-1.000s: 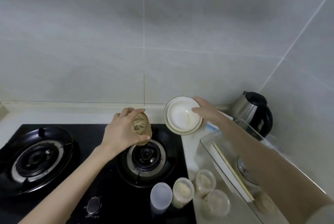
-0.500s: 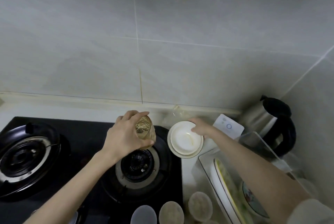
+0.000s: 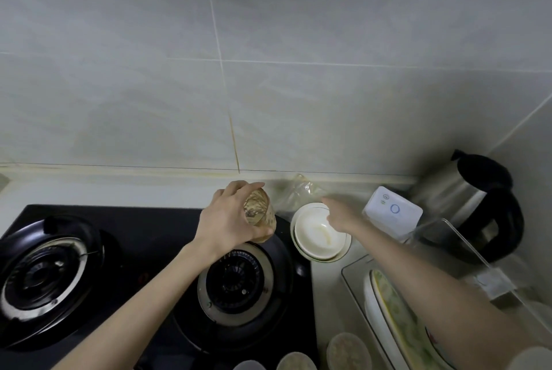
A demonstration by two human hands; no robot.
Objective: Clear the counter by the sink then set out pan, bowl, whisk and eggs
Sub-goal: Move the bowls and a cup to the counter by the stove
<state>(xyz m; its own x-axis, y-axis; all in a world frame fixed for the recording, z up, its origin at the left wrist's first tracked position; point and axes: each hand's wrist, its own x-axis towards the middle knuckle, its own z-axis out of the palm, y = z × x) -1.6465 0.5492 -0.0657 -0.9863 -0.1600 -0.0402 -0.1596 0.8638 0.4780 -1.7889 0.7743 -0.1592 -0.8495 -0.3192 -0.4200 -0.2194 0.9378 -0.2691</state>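
Note:
My left hand (image 3: 228,220) grips a small brownish patterned glass (image 3: 260,214), tilted, above the far edge of the right burner (image 3: 236,280). A stack of white bowls (image 3: 316,236) rests on the pale counter just right of the black stove (image 3: 134,238). My right hand (image 3: 343,216) holds the stack by its far right rim, thumb at the inner side. No pan, whisk or eggs are in view.
A crumpled clear bag (image 3: 298,191) lies behind the bowls by the wall. A white device (image 3: 392,211) and a steel kettle (image 3: 478,205) fill the right corner. A clear rack (image 3: 442,238) with plates stands at the right; several lidded jars (image 3: 346,351) sit at the bottom edge.
My right hand has brought the bowls down from a tilted, raised hold to the counter beside the stove. The left hand has stayed over the right burner with the glass.

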